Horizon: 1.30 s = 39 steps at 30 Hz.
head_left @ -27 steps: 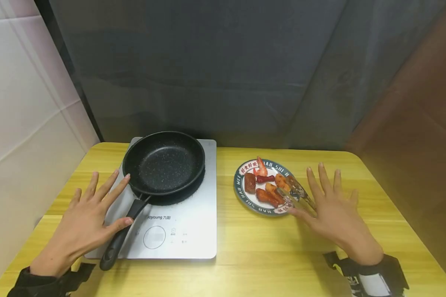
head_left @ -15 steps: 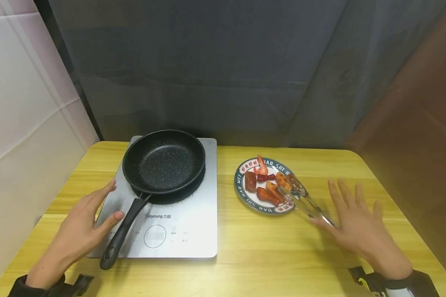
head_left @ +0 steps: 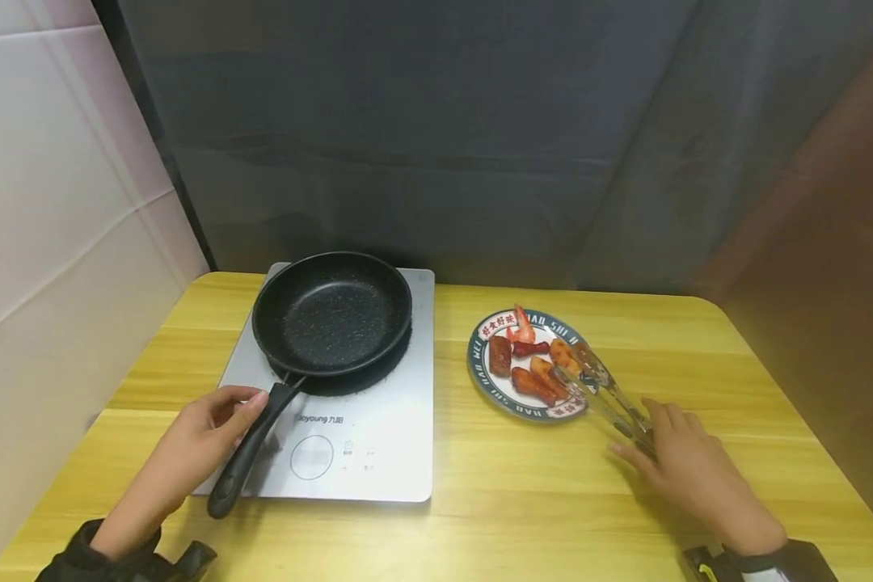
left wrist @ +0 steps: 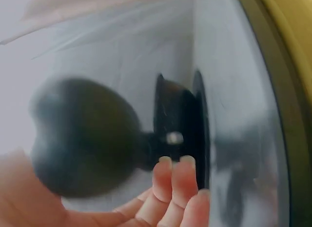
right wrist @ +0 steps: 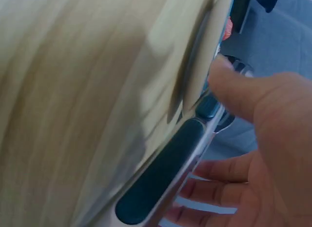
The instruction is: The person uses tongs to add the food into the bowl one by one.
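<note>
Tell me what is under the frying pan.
A silver cooktop lies under the frying pan, with a dark patch showing past the pan's near edge. The cooktop surface directly beneath is covered.

Black with pale speckles in the frying pan [head_left: 335,323] — silver-grey on the cooktop [head_left: 403,457]; yellow, banded like wood grain, on the table [head_left: 524,505]. White on the plate [head_left: 487,388], rimmed grey-green with white letters and red characters; browns, oranges and deep reds among the food pieces [head_left: 529,386] — silver with dark teal panels along the tongs [right wrist: 161,173]
</note>
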Each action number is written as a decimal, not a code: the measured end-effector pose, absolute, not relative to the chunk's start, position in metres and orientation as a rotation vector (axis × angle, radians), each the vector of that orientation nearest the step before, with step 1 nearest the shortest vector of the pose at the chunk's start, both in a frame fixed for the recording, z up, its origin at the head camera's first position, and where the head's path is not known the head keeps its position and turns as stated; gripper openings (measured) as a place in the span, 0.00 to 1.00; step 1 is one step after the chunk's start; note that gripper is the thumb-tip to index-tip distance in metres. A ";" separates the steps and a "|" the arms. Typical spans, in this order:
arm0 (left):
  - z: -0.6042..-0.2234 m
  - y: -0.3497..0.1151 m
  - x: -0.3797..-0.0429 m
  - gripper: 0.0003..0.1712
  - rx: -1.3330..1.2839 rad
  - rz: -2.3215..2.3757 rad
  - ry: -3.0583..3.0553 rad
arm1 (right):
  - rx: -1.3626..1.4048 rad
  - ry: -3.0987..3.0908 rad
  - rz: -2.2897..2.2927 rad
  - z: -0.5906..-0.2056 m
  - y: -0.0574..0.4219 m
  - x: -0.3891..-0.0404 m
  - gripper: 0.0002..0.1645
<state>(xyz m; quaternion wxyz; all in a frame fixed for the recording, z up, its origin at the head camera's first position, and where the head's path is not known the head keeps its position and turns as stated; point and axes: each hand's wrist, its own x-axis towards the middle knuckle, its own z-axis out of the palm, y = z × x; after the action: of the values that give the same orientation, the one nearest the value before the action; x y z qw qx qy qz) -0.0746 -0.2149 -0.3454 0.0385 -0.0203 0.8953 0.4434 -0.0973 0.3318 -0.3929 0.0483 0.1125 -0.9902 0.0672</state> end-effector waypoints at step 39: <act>-0.349 -0.208 -0.080 0.22 0.081 1.845 1.737 | 0.420 -2.929 0.442 -0.364 0.274 -0.100 0.25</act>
<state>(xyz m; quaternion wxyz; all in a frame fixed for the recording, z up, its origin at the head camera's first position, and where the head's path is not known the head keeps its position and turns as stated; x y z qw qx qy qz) -0.0800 -0.2079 -0.3491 0.2986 0.0306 0.6537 0.6947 -0.1004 0.2745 -0.3642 0.0747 0.1401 -0.9763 0.1474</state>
